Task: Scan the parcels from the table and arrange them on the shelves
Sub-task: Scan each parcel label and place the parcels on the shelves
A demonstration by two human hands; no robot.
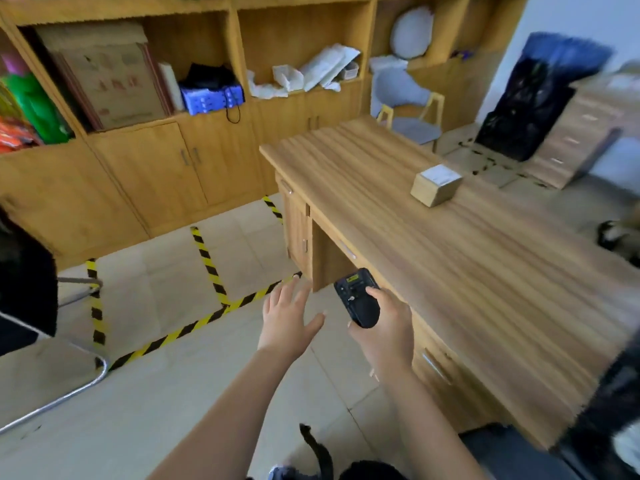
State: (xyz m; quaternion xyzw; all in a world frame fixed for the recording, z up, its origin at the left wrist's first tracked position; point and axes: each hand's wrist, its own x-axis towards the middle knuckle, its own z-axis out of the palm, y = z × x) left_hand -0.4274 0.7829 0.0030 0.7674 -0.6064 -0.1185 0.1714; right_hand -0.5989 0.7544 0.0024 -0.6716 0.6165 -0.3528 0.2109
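A small cardboard parcel (pixel 436 184) with a white label on top sits on the wooden table (pixel 467 271), toward its far side. My right hand (pixel 388 327) grips a black handheld scanner (pixel 358 297) in front of the table's near left edge, its screen facing up. My left hand (pixel 287 317) hovers beside it over the floor, fingers spread and holding nothing. The wooden shelves (pixel 235 53) stand along the back wall, with white packets (pixel 311 74) in the middle bay and a blue box (pixel 211 97) in the bay to its left.
Yellow-black tape (pixel 207 261) marks the tiled floor between table and shelves. A metal-framed chair (pixel 52 375) stands at the left. A grey chair (pixel 408 105) sits beyond the table. A large cardboard box (pixel 104 74) fills a left shelf bay. Dark objects crowd the right edge.
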